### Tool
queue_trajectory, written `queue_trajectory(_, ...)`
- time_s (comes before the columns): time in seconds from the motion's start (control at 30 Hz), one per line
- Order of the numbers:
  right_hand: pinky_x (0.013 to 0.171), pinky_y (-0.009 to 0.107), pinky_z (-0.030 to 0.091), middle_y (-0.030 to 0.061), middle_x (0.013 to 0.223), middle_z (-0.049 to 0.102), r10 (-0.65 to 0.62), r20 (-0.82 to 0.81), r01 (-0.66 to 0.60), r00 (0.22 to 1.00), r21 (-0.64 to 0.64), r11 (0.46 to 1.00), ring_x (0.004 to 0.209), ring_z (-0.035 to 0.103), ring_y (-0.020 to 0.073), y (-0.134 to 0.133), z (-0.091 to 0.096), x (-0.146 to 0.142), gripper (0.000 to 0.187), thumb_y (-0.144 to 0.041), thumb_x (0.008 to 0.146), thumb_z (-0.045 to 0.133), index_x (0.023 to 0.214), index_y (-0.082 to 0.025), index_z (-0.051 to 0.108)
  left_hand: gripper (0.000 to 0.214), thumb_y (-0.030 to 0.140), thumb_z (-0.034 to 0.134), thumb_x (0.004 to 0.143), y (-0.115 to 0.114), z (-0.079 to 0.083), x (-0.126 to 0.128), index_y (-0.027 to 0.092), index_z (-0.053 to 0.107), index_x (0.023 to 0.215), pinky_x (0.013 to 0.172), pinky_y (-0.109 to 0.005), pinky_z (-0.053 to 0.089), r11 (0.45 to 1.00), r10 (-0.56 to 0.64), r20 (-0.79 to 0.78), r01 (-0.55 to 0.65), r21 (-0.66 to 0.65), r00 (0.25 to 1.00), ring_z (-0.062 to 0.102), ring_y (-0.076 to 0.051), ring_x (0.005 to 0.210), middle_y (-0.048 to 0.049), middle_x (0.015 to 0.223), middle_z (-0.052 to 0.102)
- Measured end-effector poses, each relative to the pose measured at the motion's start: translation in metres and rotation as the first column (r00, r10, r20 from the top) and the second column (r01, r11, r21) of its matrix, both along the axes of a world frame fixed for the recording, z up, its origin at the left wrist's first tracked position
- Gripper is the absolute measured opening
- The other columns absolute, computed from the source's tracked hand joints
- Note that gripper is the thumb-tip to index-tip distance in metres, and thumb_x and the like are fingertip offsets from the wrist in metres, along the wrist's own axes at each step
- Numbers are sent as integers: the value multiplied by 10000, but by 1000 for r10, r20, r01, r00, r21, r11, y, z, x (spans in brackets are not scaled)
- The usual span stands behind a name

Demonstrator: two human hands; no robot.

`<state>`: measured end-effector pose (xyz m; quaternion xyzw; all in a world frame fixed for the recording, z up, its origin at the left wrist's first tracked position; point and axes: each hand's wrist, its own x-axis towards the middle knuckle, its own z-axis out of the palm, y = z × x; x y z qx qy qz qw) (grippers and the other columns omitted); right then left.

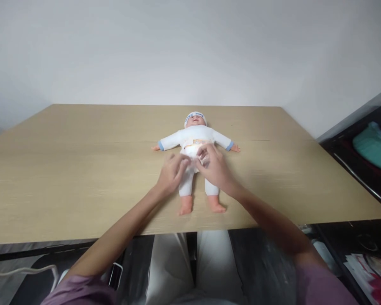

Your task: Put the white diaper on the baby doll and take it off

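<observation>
A baby doll (182, 137) lies on its back on the wooden table, head toward the wall and arms spread. It wears a white suit with blue cuffs and a white cap with lettering. Round its hips is a white diaper (189, 151) with a coloured print at the waist. My left hand (172, 173) is closed at the diaper's left side, its fingers curled and slightly blurred. On the other side, my right hand (214, 166) pinches at the diaper's front, thumb and fingers together. Both hands partly cover the doll's hips and upper legs.
The table (82, 178) reaches back to a pale wall (165, 51). A dark shelf with a teal bag (374, 146) stands at the right. Below the front edge are my legs, a white cable (34, 270) at left and some packets (365, 271) at right.
</observation>
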<state>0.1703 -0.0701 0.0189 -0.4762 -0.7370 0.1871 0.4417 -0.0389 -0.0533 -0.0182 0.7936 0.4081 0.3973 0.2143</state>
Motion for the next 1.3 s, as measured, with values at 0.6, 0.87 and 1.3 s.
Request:
queue_trajectory(0.6,795,351,481,69,1008,725,-122,406,139,906,-13,990,934,682,251,-13,-53,16,153,-306,1037,712,904,-233,696,481,588,645,1027,12,-18,5,243,485,732,784,-368,389,994,15,-260,-42,-100,966,506,-194,622,23,666,612)
queue_trajectory(0.87,880,450,533,117,1230,727,-143,343,135,928,50,990,1111,646,334,-14,-66,20,111,-347,1050,689,1088,-248,722,317,514,621,1065,15,-24,-2,241,664,909,996,-433,507,999,-48,-156,47,-11,987,657,-273,1040,-78,1098,714)
queue_trajectory(1.3,871,390,482,95,1086,767,-137,287,146,948,-10,989,1058,652,313,-14,-65,19,178,-364,1015,716,1122,-225,686,273,431,594,1091,15,-15,0,215,650,934,1012,-428,467,991,-131,-106,132,7,986,594,-268,1049,-76,1089,708)
